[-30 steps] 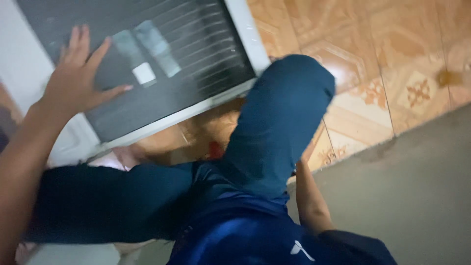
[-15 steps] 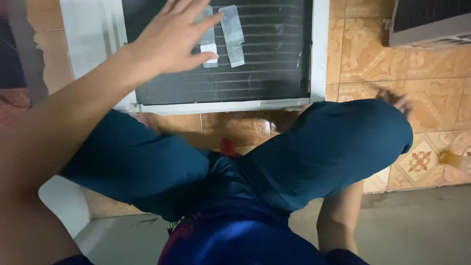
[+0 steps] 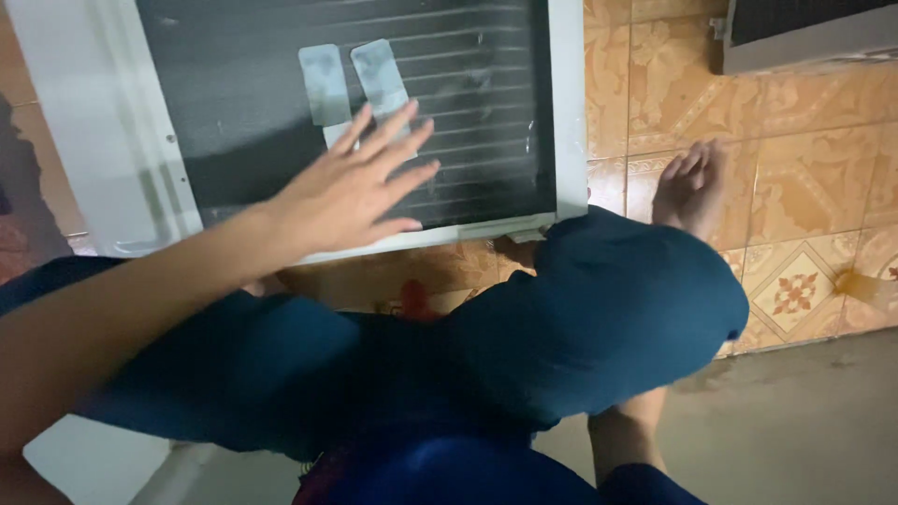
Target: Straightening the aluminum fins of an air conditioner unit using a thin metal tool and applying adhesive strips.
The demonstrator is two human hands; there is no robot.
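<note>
Overhead, the left hand (image 3: 348,192) lies flat, grip wide open, on the finned panel (image 3: 234,103) below 2 tape strips (image 3: 354,82); right hand hidden

The floor (image 3: 814,187) at the right is laid with orange patterned tiles, one near the right edge bearing a red flower motif (image 3: 795,293). A brownish stain (image 3: 856,281) marks the tile just right of it. Nearer, the tiles end at a plain grey concrete strip (image 3: 795,430). At the far right corner lies a second grey-framed unit (image 3: 809,33) with a dark face, well apart from the rest. A small red object (image 3: 414,299) rests on the tiles between the knees, too hidden to identify
</note>
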